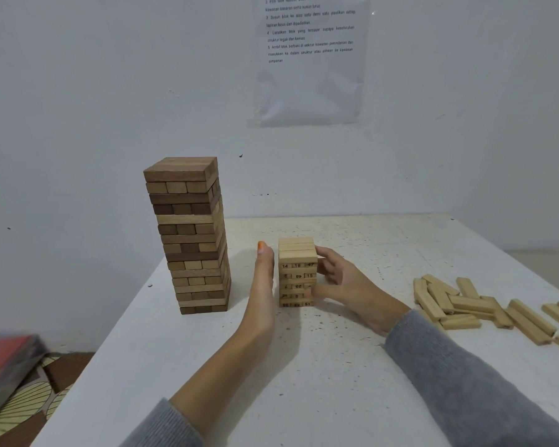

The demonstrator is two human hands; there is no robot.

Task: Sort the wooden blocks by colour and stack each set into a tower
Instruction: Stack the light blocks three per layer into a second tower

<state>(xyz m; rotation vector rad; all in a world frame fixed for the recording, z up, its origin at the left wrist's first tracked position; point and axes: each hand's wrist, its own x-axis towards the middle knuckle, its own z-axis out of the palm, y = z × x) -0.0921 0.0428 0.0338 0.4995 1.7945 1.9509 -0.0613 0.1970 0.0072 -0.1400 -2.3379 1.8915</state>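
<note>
Well past the start, short of the end. Near the left edge of the table (304, 366), toward its far left corner: a tall brown tower (188, 233), many layers of three in mixed dark and lighter browns, flat on top, upright, free of both hands. Looks finished, though cannot tell whether more brown blocks wait out of view. In the middle of the table, closer to the far edge than the near one: a short pale tower (297, 272), about five layers of numbered blocks showing at the front, upright and fairly square. Being trued up, by the look of it. Left hand (264, 282) flat on its edge just beside the tower's left face, fingers straight and together, holding nothing, with perhaps a thin gap between palm and wood. Right hand (342, 285) curled round the tower's right side, fingers bent against that face, thumb low at the front corner, somewhat blurred. Along the right edge: loose pale blocks (475, 304), a dozen or more lying flat in a jumble, some overlapping, well apart from the pale tower, running out of view. Sorted already, apparently; stacked in one colour, barely begun in the other. Left to do: carrying those loose blocks over layer by layer, squaring up between layers.
</note>
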